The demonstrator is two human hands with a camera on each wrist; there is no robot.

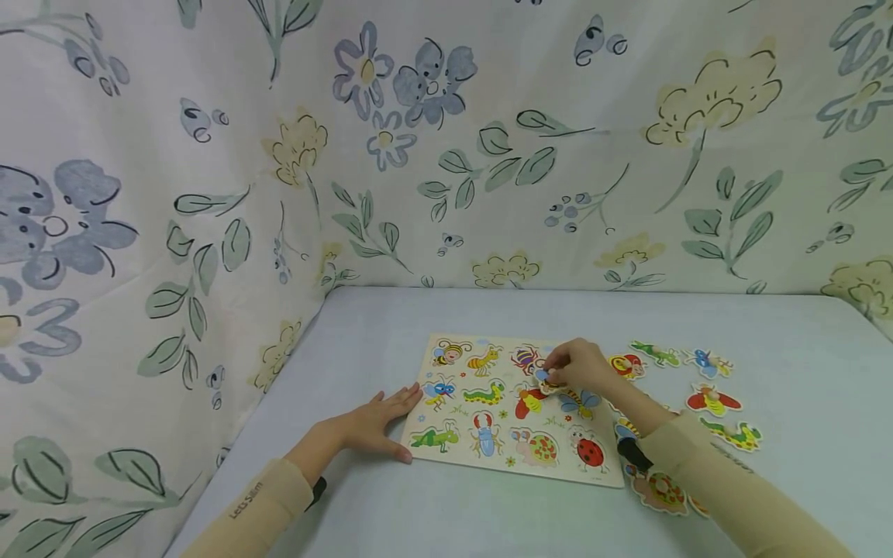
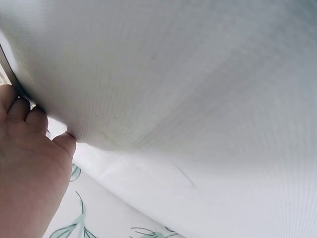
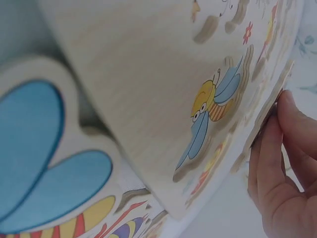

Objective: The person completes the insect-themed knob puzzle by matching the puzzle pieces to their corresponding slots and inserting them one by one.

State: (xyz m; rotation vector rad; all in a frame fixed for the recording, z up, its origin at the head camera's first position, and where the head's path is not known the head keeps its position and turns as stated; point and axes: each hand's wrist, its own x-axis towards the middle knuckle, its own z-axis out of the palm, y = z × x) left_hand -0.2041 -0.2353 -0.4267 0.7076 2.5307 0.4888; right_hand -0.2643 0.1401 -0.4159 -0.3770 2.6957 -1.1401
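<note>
Over the puzzle board [image 1: 512, 404], the right hand [image 1: 579, 364] is pinching an insect piece [image 1: 544, 381]; the left hand [image 1: 373, 424], thumb spread from fingers, is touching the board's left edge. I am judging the piece light, stiff, hardly fragile, so I am favouring its opposite edges.

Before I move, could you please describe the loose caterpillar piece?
On the table, right of the puzzle board, lie loose pieces. In the head view, the caterpillar piece is just below the red-winged piece, set apart by its wavy green-and-yellow body.
</note>
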